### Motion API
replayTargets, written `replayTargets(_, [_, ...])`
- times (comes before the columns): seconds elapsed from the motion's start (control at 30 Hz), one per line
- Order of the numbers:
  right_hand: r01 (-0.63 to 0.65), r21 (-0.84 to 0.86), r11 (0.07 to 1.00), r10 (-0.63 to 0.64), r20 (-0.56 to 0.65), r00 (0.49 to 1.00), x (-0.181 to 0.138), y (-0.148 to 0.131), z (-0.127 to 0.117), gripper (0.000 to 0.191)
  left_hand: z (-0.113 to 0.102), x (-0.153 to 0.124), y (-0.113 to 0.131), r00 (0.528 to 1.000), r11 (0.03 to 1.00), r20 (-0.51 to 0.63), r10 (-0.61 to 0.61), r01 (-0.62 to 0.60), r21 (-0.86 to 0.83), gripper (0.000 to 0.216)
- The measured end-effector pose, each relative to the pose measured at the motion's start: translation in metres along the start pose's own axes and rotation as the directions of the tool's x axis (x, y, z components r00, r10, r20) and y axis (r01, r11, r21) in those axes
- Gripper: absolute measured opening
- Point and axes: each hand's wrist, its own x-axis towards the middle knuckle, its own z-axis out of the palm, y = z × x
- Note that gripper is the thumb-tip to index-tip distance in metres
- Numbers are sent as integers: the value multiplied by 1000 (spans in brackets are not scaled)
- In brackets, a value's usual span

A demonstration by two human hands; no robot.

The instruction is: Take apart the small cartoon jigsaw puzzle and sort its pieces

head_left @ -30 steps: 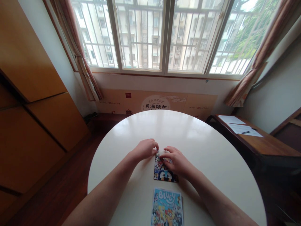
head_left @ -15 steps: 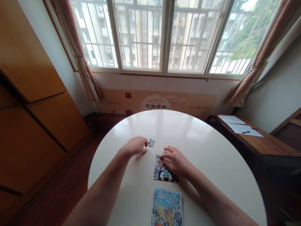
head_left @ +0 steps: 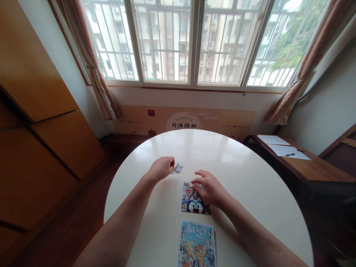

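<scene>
My left hand is at the near left edge of a small heap of puzzle pieces, its fingers curled in toward the thumb. Whatever lies between those fingertips is too small to make out. Over the upper right part of a colourful jigsaw puzzle hovers my right hand, fingers spread and bent, covering some of it. A blue dog face fills the puzzle's lower part, with many small figures above. Just below it lies a picture card lettered "Bluey", apart from both hands.
Everything stands on a round white table. A wooden side table with paper sheets and pens is at the right. A wooden cabinet stands left, and a barred window is ahead.
My left hand has risen slightly away from me, its thumb moving up to the heap's edge. The small piece beside that thumb no longer shows separately. My right hand has shifted slightly.
</scene>
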Motion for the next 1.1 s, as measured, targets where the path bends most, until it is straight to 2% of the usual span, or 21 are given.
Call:
replayTargets(0.07, [-29, -13, 999, 29, -12, 1000, 0, 0, -3, 25, 2, -2, 8, 995, 994, 16, 101, -100, -53, 9])
replayTargets(0.17, [-67, -29, 997, 66, -16, 998, 1, 2, -7, 24, 11, -4, 20, 962, 961, 78, 262, -252, -116, 11])
replayTargets(0.27, [-98, -37, 995, 97, -30, 995, 0, 2, -14, 24, 20, -5, 26, 935, 940, 123, 332, -318, -120, 17])
replayTargets(0.4, [-127, -53, 990, 124, -53, 991, -1, 0, -26, 24, 23, -5, 30, 923, 935, 163, 348, -330, -130, 17])
replayTargets(0.6, [-192, -101, 976, 193, -8, 981, -5, -8, -35, 24, 21, -5, 33, 922, 934, 171, 347, -324, -149, 16])
replayTargets(0.77, [-222, -145, 964, 230, 37, 973, -6, -9, -33, 25, 22, -4, 34, 924, 939, 192, 331, -302, -164, 18])
replayTargets(0.93, [-198, -163, 967, 212, 72, 975, -6, 0, -25, 30, 25, -3, 31, 919, 930, 182, 350, -318, -182, 15])
replayTargets(1.1, [-190, -157, 969, 206, 92, 974, -5, -5, -22, 25, 26, -2, 29, 914, 926, 188, 358, -322, -197, 16])
